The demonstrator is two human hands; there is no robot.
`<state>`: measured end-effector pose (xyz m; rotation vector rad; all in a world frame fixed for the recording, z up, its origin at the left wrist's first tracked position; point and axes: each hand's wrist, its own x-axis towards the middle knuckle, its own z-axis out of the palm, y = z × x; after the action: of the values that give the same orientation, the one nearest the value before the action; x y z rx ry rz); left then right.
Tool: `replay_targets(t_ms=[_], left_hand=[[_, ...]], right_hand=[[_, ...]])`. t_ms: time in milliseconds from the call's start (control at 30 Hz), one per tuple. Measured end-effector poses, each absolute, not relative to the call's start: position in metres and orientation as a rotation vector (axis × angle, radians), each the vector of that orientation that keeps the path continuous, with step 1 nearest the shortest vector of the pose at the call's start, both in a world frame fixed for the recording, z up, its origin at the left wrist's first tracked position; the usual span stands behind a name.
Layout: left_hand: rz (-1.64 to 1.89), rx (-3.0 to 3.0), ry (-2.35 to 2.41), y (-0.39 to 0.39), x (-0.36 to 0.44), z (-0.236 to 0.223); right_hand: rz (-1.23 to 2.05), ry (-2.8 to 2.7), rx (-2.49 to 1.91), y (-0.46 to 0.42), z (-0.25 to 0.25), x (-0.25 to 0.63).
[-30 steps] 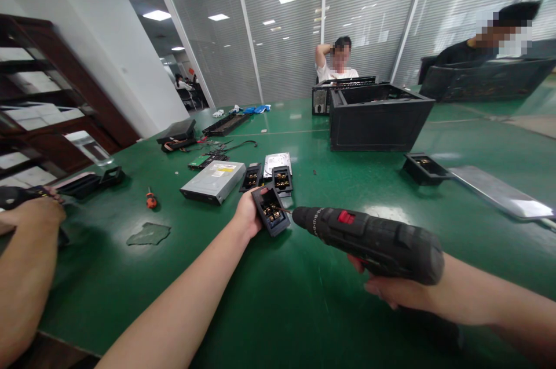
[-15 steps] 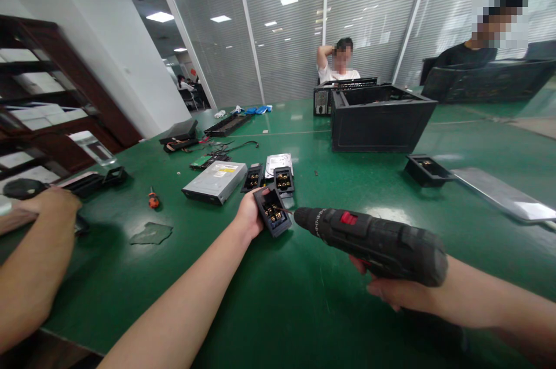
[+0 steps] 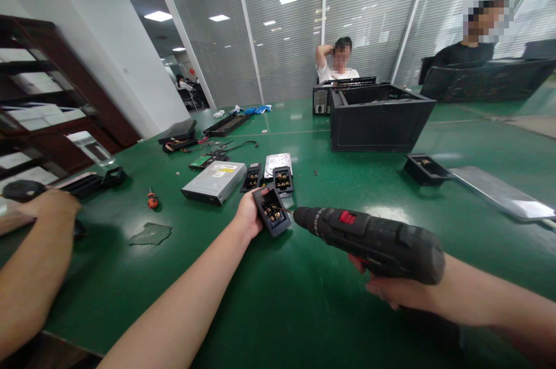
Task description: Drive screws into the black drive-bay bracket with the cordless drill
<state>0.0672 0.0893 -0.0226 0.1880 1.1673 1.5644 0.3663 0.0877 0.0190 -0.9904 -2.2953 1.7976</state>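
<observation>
Tilted above the green table, a small black open box (image 3: 272,211) with brass-coloured metal pieces inside is gripped by my left hand (image 3: 249,214). My right hand (image 3: 386,288) is wrapped round the handle of a black cordless drill (image 3: 369,241) with a red switch on top. The drill's thin bit points left into the box; whether its tip touches a brass piece I cannot tell. Just behind the box lie two similar black boxes (image 3: 252,177) and a silver hard drive (image 3: 278,164). A silver optical drive (image 3: 214,182) sits to their left.
At the left, a co-worker's hand (image 3: 54,204) holds a dark power tool. An orange screwdriver (image 3: 152,199) and a clear flat shard (image 3: 150,234) lie nearer. Black computer cases (image 3: 380,120) stand at the back right. Another black box (image 3: 428,170) and a silver panel (image 3: 504,192) lie right.
Almost nothing differs. The view has shifted very slightly, and the person in black at the back right has moved a little to the left.
</observation>
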Motion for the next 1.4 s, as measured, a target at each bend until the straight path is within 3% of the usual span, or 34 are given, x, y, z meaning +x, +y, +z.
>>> replay_targets(t_ms=[1400], left_hand=[[1.561,0.233,1.134,0.0914,0.0633,-0.0278]], right_hand=[[1.769,-2.345,-0.957,0.0887,0.0177,0.3668]])
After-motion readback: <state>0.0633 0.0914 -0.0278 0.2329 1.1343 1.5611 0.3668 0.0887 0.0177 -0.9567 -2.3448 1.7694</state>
